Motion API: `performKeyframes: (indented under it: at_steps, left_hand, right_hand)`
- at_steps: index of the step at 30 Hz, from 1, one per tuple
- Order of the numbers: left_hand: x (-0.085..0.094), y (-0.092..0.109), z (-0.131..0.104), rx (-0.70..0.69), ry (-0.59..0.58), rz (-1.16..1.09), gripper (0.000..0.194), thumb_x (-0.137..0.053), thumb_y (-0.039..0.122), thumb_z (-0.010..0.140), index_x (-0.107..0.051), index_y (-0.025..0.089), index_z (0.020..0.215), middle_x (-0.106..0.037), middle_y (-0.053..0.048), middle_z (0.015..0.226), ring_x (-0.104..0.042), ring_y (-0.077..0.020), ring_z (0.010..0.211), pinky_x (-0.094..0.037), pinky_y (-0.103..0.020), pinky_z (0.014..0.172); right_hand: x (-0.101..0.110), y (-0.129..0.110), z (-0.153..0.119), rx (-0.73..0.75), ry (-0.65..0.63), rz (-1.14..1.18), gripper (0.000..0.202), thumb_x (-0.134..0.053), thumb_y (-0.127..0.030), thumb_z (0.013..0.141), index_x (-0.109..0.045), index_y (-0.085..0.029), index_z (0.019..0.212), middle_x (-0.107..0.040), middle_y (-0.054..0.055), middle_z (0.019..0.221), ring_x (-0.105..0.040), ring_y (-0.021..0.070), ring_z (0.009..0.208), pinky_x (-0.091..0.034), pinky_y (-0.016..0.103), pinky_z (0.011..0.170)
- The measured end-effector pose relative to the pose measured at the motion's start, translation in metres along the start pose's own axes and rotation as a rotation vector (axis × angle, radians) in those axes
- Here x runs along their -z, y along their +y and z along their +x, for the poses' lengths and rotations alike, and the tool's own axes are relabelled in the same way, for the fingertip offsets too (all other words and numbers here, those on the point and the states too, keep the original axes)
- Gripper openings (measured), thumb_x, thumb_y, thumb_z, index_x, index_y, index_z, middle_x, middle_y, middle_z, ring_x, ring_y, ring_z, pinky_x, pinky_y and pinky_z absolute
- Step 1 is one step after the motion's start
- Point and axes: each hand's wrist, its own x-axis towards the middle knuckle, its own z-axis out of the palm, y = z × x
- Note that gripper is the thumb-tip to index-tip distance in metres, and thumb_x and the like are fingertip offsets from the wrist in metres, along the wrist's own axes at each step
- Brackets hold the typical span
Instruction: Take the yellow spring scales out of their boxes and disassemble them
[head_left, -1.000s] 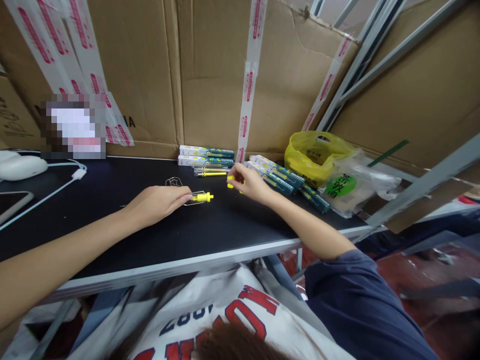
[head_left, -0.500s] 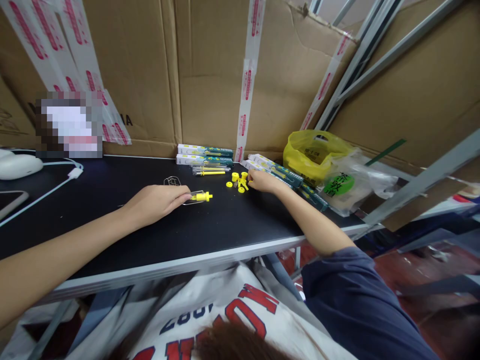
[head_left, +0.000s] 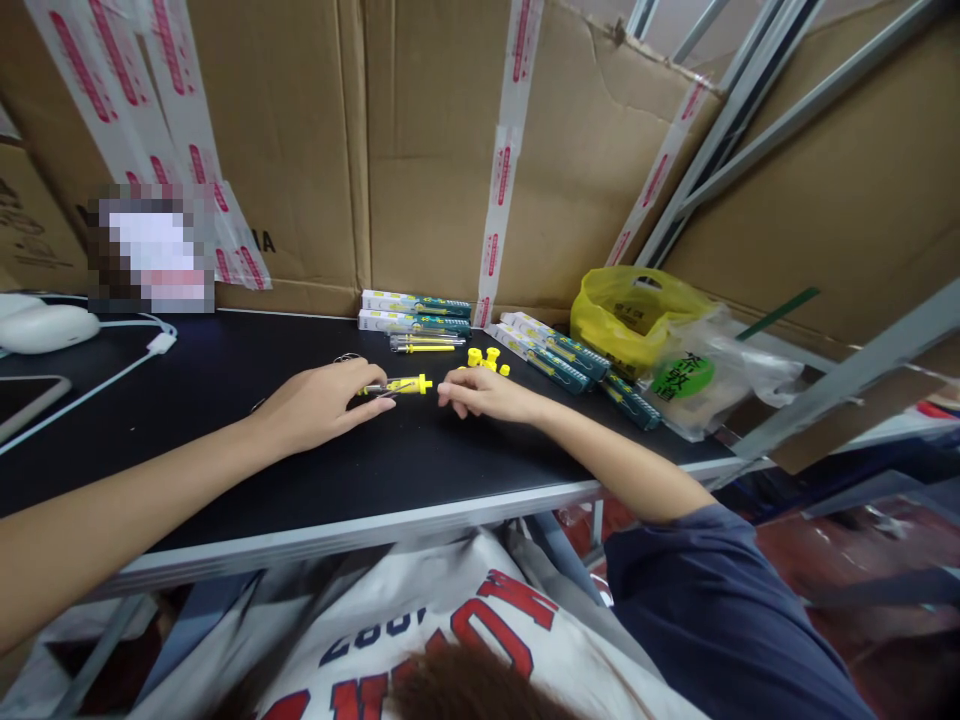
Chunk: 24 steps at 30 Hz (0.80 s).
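My left hand [head_left: 319,402] is closed on a yellow plastic piece with a bent wire frame [head_left: 409,385]; the yellow end sticks out to the right past my fingertips. Part of the wire loop shows behind the knuckles. My right hand [head_left: 484,393] has its fingers curled together close to that yellow end, with a small gap between. Whatever its fingertips hold is hidden. Just behind my right hand lie several small yellow plastic parts [head_left: 484,358], partly covered by it. Clear tubes with a yellow rod [head_left: 427,344] lie farther back.
Slim printed boxes [head_left: 414,322] lie along the cardboard wall [head_left: 427,200], and more boxes [head_left: 551,355] lie at right. Beyond them are a yellow plastic bag [head_left: 634,320] and a clear bag [head_left: 701,385]. A white rounded device [head_left: 49,330] and a cable [head_left: 159,343] are at left.
My right hand has left the small yellow parts and moved left and nearer, up to the piece in my left hand. The left hand's fingers have shifted on the piece.
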Motion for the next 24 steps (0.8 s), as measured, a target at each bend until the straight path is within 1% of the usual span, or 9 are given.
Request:
performKeyframes:
  at_steps: [2,5,10,14,17,21,23,24]
  left_hand:
    - [0.001,0.002,0.000,0.002,-0.007,-0.009,0.052,-0.031,0.060,0.092,-0.058,0.020,0.110,-0.063,-0.008,0.109,-0.060,-0.0259,0.099,-0.046,-0.034,0.080]
    - [0.002,0.003,0.000,0.005,-0.021,-0.035,0.049,-0.028,0.056,0.094,-0.058,0.020,0.108,-0.062,-0.008,0.103,-0.060,-0.0244,0.092,-0.045,-0.034,0.077]
    - [0.002,0.003,0.001,0.004,-0.023,-0.047,0.043,-0.029,0.052,0.095,-0.058,0.020,0.102,-0.059,-0.006,0.098,-0.058,-0.0219,0.085,-0.042,-0.032,0.072]
    - [0.004,0.004,0.001,-0.015,0.014,-0.061,0.040,-0.031,0.052,0.095,-0.055,0.020,0.092,-0.057,-0.004,0.090,-0.056,-0.0208,0.082,-0.040,-0.031,0.070]
    - [0.004,0.006,0.001,-0.002,0.059,-0.064,0.037,-0.033,0.051,0.095,-0.052,0.020,0.088,-0.056,-0.004,0.087,-0.055,-0.0199,0.078,-0.039,-0.030,0.068]
    - [0.003,0.007,0.002,0.043,0.090,-0.054,0.035,-0.035,0.051,0.094,-0.049,0.020,0.088,-0.057,-0.003,0.085,-0.056,-0.0197,0.073,-0.038,-0.030,0.064]
    - [0.002,0.007,0.002,0.068,0.086,-0.050,0.035,-0.035,0.050,0.093,-0.049,0.019,0.089,-0.058,-0.004,0.084,-0.057,-0.0200,0.071,-0.038,-0.029,0.062]
    - [0.001,0.007,0.002,0.078,0.078,-0.053,0.035,-0.034,0.050,0.093,-0.050,0.019,0.091,-0.059,-0.004,0.084,-0.058,-0.0202,0.071,-0.039,-0.029,0.062]
  right_hand:
    - [-0.006,-0.001,0.001,0.003,-0.045,0.134,0.039,-0.047,-0.050,0.091,-0.060,-0.013,0.092,-0.056,-0.003,0.061,-0.044,0.0050,0.048,-0.035,0.017,0.046]
    - [-0.010,0.000,0.003,-0.030,-0.081,0.268,0.036,-0.051,-0.048,0.089,-0.058,-0.014,0.095,-0.057,-0.003,0.064,-0.045,0.0041,0.046,-0.031,0.015,0.039]
    - [-0.013,0.003,0.005,-0.082,-0.076,0.349,0.031,-0.062,-0.042,0.083,-0.058,-0.014,0.094,-0.058,-0.004,0.063,-0.046,0.0034,0.044,-0.031,0.013,0.034]
    - [-0.015,0.003,0.005,-0.101,-0.075,0.439,0.030,-0.065,-0.038,0.081,-0.058,-0.013,0.096,-0.059,-0.004,0.064,-0.048,0.0032,0.043,-0.030,0.012,0.032]
    - [-0.016,0.000,0.003,-0.119,-0.126,0.530,0.035,-0.064,-0.037,0.082,-0.059,-0.013,0.107,-0.058,-0.004,0.067,-0.053,0.0046,0.043,-0.032,0.013,0.030]
    - [-0.022,-0.006,0.002,-0.147,-0.198,0.663,0.045,-0.060,-0.037,0.086,-0.053,-0.017,0.125,-0.058,-0.003,0.072,-0.058,0.0061,0.044,-0.035,0.014,0.030]
    - [-0.029,-0.007,0.002,-0.144,-0.185,0.694,0.047,-0.059,-0.037,0.086,-0.051,-0.018,0.128,-0.058,-0.004,0.073,-0.059,0.0061,0.046,-0.037,0.014,0.032]
    - [-0.032,-0.008,0.002,-0.135,-0.159,0.690,0.046,-0.059,-0.038,0.087,-0.052,-0.018,0.127,-0.058,-0.004,0.072,-0.060,0.0061,0.046,-0.038,0.013,0.033]
